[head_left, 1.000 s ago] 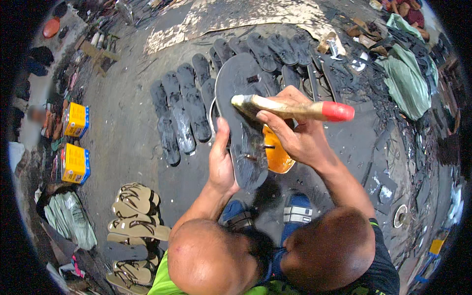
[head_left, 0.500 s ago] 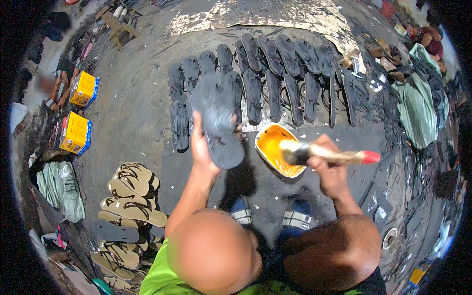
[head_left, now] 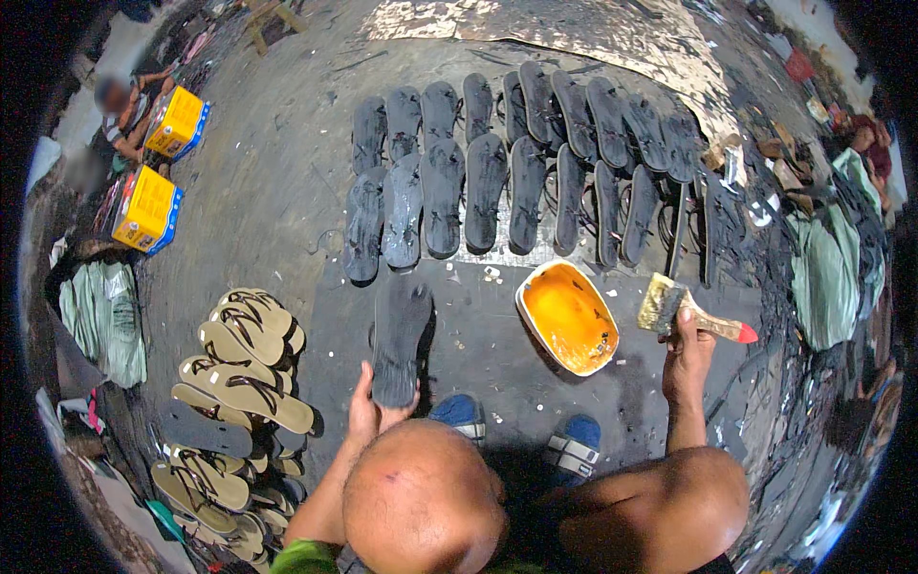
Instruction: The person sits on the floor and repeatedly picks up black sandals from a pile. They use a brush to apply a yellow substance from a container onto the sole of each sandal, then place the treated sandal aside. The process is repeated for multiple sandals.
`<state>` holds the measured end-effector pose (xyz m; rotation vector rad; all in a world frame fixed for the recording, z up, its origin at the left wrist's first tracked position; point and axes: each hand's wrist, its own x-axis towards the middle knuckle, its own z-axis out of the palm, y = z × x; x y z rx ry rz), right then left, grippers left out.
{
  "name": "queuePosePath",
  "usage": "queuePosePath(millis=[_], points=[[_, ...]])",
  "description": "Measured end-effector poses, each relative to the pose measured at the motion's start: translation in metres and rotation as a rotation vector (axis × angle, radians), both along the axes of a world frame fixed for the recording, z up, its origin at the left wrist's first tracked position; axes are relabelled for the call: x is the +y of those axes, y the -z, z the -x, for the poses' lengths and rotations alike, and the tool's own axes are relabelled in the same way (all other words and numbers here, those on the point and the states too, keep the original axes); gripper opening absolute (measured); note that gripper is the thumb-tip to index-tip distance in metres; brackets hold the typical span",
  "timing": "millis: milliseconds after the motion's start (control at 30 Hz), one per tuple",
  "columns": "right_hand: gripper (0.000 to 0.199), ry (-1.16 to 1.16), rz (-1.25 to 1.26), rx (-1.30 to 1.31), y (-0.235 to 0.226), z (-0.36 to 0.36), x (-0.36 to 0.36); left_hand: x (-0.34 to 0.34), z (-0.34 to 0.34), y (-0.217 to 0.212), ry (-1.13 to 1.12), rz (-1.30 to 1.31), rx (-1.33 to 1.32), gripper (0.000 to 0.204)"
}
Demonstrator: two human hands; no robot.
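My left hand (head_left: 379, 411) grips the near end of a dark grey flip-flop (head_left: 399, 335), which points away from me toward the rows. In my right hand (head_left: 687, 359) is a paintbrush (head_left: 703, 320) with a red-tipped wooden handle, its yellow-stained bristles pointing left. The brush is apart from the white-rimmed tub (head_left: 568, 330), which holds orange-yellow liquid and sits between my hands. Beyond lie two rows of dark flip-flops (head_left: 485, 191); one of them, a wet-looking flip-flop (head_left: 402, 212), shines in the nearer row.
At my left is a pile of tan flip-flops (head_left: 253, 392). Yellow-and-blue boxes (head_left: 148, 210) and a pale green sack (head_left: 105, 320) stand farther left. Another green sack (head_left: 824, 277) lies at right. Other people sit at both far sides; a patchy sheet (head_left: 535, 24) covers the far floor.
My left hand has lowered and drawn nearer with a flip-flop in it. The brush has moved right, away from over the tub. The view has shifted, uncovering the rows' left end.
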<state>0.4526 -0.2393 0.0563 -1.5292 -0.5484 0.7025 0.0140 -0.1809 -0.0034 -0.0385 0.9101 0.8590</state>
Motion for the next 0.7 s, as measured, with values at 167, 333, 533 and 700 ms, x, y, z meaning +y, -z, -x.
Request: queuePosePath(millis=[167, 333, 533, 700], points=[[0.029, 0.062, -0.024, 0.030, -0.006, -0.008, 0.018, 0.161, -0.115, -0.022, -0.051, -0.388, -0.145, 0.048], [0.040, 0.044, 0.000, -0.060, -0.001, -0.022, 0.010, 0.338, -0.216, 0.012, -0.029, -0.656, -0.108, 0.073], [0.038, 0.068, 0.049, -0.080, 0.016, -0.038, -0.019, 0.258, -0.215, 0.050, -0.016, -0.783, 0.833, 0.079], [0.036, 0.040, 0.038, -0.065, 0.020, -0.029, -0.016, 0.193, -0.008, 0.075, -0.221, -0.801, 2.015, 0.076]])
